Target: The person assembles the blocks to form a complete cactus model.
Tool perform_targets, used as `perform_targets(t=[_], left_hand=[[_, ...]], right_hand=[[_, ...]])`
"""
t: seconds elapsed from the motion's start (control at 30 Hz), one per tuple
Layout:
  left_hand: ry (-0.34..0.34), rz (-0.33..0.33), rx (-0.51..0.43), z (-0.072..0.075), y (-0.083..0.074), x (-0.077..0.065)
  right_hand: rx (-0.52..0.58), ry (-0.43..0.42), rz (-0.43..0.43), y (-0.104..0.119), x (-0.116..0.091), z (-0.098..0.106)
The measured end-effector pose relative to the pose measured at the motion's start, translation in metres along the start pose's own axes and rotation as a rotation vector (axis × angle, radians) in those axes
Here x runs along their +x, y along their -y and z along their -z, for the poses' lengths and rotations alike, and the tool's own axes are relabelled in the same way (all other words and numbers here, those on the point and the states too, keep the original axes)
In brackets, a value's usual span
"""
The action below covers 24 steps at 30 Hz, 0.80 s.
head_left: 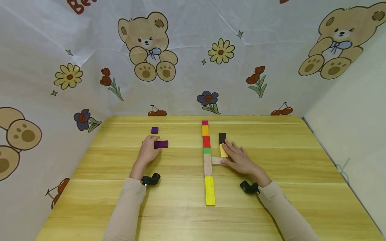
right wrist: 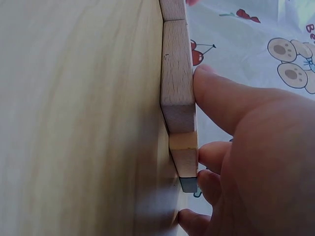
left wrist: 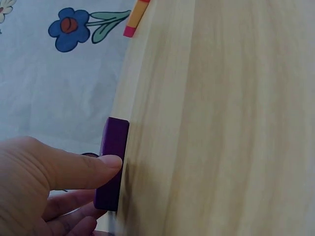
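Note:
My left hand (head_left: 147, 150) pinches a long purple block (head_left: 161, 144) at the table's left; the left wrist view shows the thumb against the block (left wrist: 113, 142) with fingers behind it. A small dark purple block (head_left: 154, 130) lies just beyond. My right hand (head_left: 241, 160) rests with extended fingers at a branch of blocks. Its thumb touches a plain wooden crosspiece (head_left: 216, 161), also in the right wrist view as a pale block (right wrist: 177, 64). The fingers lie against a light orange block (head_left: 223, 152), with a black block (head_left: 222, 138) at its far end.
A straight column of blocks runs away from me left of the branch: yellow (head_left: 209, 190), plain wood (head_left: 207, 164), green (head_left: 207, 150), red (head_left: 206, 141), orange (head_left: 205, 130) and crimson (head_left: 205, 123). The wooden table (head_left: 181, 221) meets a bear-print cloth (head_left: 187, 83) at the back.

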<state>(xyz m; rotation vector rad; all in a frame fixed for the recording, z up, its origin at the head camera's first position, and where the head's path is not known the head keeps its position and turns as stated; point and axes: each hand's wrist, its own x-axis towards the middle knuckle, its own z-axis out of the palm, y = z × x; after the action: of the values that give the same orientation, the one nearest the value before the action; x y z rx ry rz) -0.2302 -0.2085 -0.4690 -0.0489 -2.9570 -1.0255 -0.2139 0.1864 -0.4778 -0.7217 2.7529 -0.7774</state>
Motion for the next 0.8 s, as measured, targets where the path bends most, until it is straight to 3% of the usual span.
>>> perform_targets(t=[0.17,0.43,0.8], left_hand=[[-0.006,-0.017,0.028,-0.0028,0.0056,0.0047],[-0.024,0.051,-0.101,-0.0032,0.008,0.0036],[-0.068,0.049,-0.125,-0.0041,0.0052,0.0044]], right_hand=[[-0.002,-0.003,-0.002,-0.0013,0.0002,-0.0006],[0.012,0.007,-0.005,-0.0026,-0.001,-0.0011],[0.012,0.002,-0.007,-0.0019,-0.0014,-0.001]])
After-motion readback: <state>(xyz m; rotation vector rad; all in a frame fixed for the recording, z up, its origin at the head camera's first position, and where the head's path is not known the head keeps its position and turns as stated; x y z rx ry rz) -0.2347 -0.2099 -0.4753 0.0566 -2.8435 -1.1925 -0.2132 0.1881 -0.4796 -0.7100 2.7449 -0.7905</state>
